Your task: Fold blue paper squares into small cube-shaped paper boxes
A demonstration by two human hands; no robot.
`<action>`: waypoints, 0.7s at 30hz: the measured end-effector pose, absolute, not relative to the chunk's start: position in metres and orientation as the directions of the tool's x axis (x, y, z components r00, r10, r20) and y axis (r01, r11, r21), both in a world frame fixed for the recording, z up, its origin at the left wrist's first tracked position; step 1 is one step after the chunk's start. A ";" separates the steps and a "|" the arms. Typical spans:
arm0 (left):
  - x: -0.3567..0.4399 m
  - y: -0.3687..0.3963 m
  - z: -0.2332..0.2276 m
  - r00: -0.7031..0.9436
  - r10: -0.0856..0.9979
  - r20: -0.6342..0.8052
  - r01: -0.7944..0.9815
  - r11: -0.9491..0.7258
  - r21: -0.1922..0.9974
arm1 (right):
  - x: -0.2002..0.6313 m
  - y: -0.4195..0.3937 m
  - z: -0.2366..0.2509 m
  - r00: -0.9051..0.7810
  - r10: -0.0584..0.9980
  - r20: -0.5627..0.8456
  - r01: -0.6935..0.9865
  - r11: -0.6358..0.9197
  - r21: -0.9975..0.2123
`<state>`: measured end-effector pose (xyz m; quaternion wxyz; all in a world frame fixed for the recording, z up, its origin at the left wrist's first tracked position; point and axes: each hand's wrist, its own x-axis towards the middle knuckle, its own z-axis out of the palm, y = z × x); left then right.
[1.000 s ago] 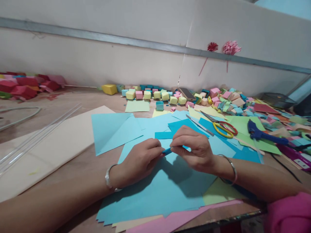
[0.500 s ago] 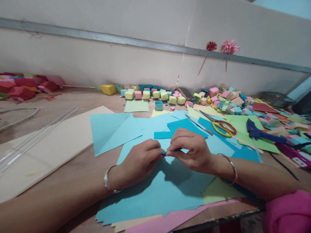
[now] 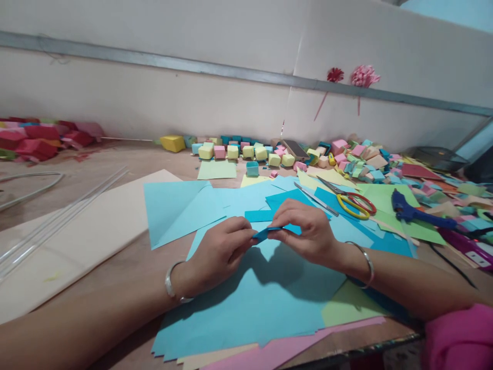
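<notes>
A small folded piece of dark blue paper (image 3: 262, 235) is held between my two hands, above light blue sheets (image 3: 246, 318). My left hand (image 3: 225, 246) pinches its left end with thumb and fingers. Its right end sits in a pinch of my right hand (image 3: 304, 228), which hides part of it. Just behind my hands lie darker blue paper pieces (image 3: 259, 216) on the lighter sheets. Scissors (image 3: 352, 202) with red and yellow handles and a thin metal blade tool (image 3: 318, 199) rest close beyond my right hand.
A blue glue gun (image 3: 418, 213) lies on green paper to the right, near a purple power strip (image 3: 468, 252). Small paper boxes (image 3: 248, 152) line the wall, with a phone (image 3: 295, 149) among them. Cream board (image 3: 88, 231) and clear sticks (image 3: 57, 223) occupy the left.
The blue paper has tilted and risen slightly, and more of it shows between my fingers. My right hand has shifted a little up and left; both hands keep their pinch.
</notes>
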<state>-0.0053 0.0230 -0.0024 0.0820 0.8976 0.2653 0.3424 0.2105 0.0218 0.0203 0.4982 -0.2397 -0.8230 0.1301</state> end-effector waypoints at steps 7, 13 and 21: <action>-0.006 0.024 -0.003 0.632 0.528 0.567 0.414 -0.849 0.329 | 0.214 0.026 0.016 -0.379 0.598 0.706 0.232 0.800 -0.553; -0.006 0.022 -0.008 0.655 0.525 0.543 0.441 -0.849 0.290 | 0.212 0.024 0.024 -0.453 0.576 0.680 0.315 0.818 -0.482; -0.005 0.018 0.006 0.338 0.738 0.584 0.566 -0.655 0.500 | 0.217 0.010 0.033 -0.516 0.116 0.849 0.460 0.874 0.160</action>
